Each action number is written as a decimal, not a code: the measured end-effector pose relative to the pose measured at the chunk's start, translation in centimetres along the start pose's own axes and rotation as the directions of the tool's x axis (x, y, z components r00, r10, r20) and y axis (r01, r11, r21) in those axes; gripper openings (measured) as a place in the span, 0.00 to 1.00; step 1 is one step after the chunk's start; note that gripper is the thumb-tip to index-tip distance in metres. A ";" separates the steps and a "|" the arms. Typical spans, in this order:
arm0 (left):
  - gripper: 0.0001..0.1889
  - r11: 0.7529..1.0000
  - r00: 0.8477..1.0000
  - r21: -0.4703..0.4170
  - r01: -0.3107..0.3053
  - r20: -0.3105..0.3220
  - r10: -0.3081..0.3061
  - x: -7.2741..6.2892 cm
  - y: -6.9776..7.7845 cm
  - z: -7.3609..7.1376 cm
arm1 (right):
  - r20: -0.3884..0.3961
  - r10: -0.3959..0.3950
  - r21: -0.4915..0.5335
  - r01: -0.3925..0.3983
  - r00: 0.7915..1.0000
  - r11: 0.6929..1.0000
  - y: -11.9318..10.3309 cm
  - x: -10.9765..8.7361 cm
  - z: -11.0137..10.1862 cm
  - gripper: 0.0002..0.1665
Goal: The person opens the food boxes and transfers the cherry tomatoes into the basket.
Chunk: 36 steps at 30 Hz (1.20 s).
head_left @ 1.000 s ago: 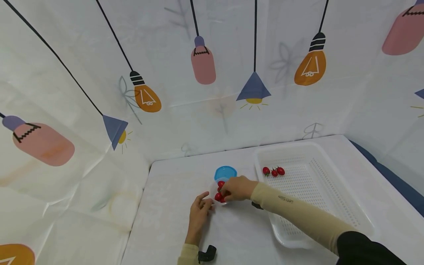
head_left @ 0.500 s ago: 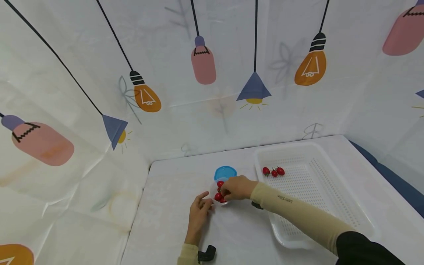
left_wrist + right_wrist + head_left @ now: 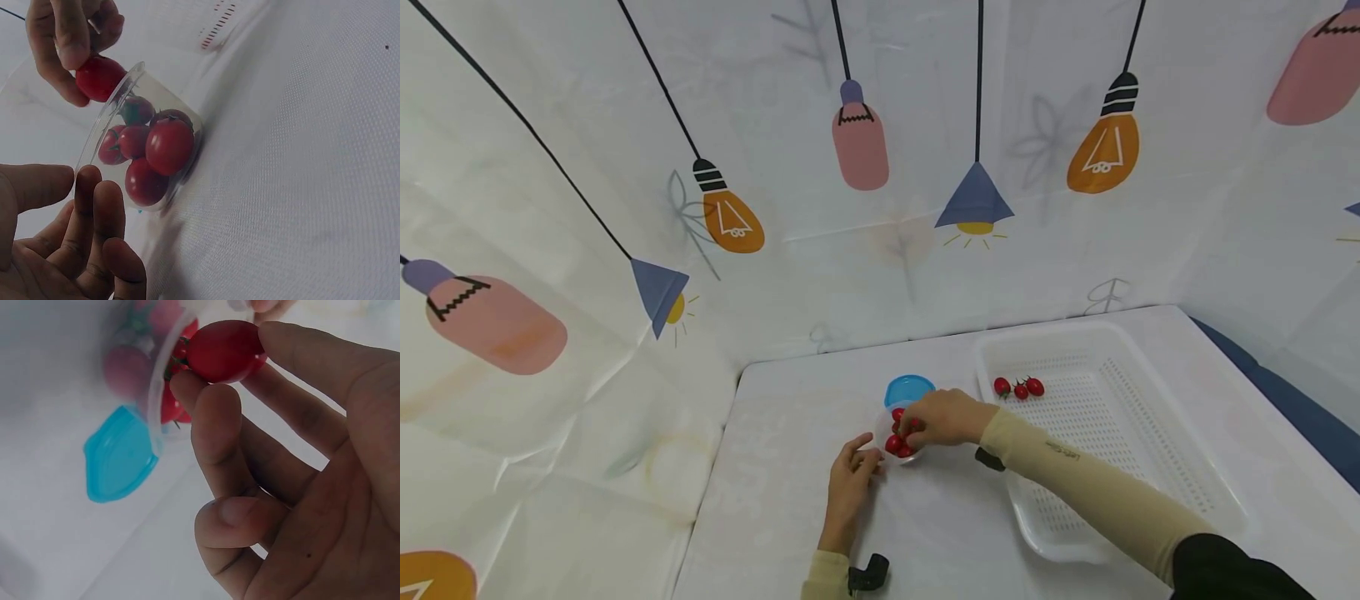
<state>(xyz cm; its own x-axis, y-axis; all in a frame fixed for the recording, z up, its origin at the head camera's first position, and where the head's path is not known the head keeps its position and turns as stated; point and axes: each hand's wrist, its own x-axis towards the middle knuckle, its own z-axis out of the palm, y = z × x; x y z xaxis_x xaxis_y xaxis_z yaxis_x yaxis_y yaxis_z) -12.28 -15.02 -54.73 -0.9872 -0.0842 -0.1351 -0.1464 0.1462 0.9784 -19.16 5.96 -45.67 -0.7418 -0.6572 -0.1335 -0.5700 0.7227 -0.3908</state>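
Observation:
My left hand [image 3: 850, 482] is at the near-left side of a clear plastic tub [image 3: 169, 94] holding several red cherry tomatoes [image 3: 169, 147]. In the left wrist view, its thumb and a fingertip meet at the tub's rim, pinching it; the other fingers curl loosely alongside. Over the tub's opening, my right hand [image 3: 951, 417] pinches one cherry tomato [image 3: 225, 351] between thumb and fingers. This tomato is at the rim in the left wrist view. In the head view the right hand covers part of the tub. Just behind the tub lies a blue lid [image 3: 908, 389].
A large white perforated basket [image 3: 1150, 433] stands on the right of the white table [image 3: 775, 467]. Several cherry tomatoes [image 3: 1020, 389] lie at its far-left corner. The right forearm crosses over the basket. A printed curtain [image 3: 880, 275] hangs behind the table.
My right hand has risen slightly and shifted a little right, with a cherry tomato now showing in its fingers. My left hand stays in place at the tub.

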 end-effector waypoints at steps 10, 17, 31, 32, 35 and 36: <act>0.23 1.000 1.000 0.018 -0.003 -0.025 0.004 0.6 -1.2 0.4 | -0.098 -0.032 0.100 0.042 0.995 0.994 1.5 -1.4 -2.2 0.13; 0.22 1.000 1.000 0.009 0.016 -0.013 -0.016 -0.5 0.8 0.5 | -0.147 -0.052 0.131 0.071 0.988 0.989 2.3 -2.1 -3.1 0.15; 0.21 1.000 0.999 0.006 -0.012 -0.037 0.012 0.3 -1.4 0.4 | -0.262 0.001 0.171 0.045 0.965 0.984 3.6 -3.7 -4.8 0.18; 0.21 1.000 0.999 0.005 -0.016 -0.035 0.016 0.3 -1.5 0.4 | -0.270 0.003 0.173 0.045 0.963 0.984 3.8 -3.8 -5.0 0.17; 0.20 1.000 0.999 0.002 -0.015 -0.032 0.015 0.4 -1.6 0.3 | -0.291 0.007 0.176 0.047 0.957 0.983 4.5 -4.3 -5.4 0.17; 0.20 1.000 0.999 -0.001 -0.012 -0.032 0.012 0.4 -1.6 0.3 | -0.298 0.008 0.177 0.047 0.955 0.983 4.8 -4.5 -5.6 0.17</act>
<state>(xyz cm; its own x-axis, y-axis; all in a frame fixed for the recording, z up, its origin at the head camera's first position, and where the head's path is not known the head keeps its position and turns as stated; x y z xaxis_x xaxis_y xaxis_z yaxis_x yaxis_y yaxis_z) -12.46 -15.02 -56.44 -0.9863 -0.1141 -0.1187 -0.1349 0.1463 0.9800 -20.55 13.57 -41.87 -0.8181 -0.5576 0.1405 -0.5324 0.6421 -0.5516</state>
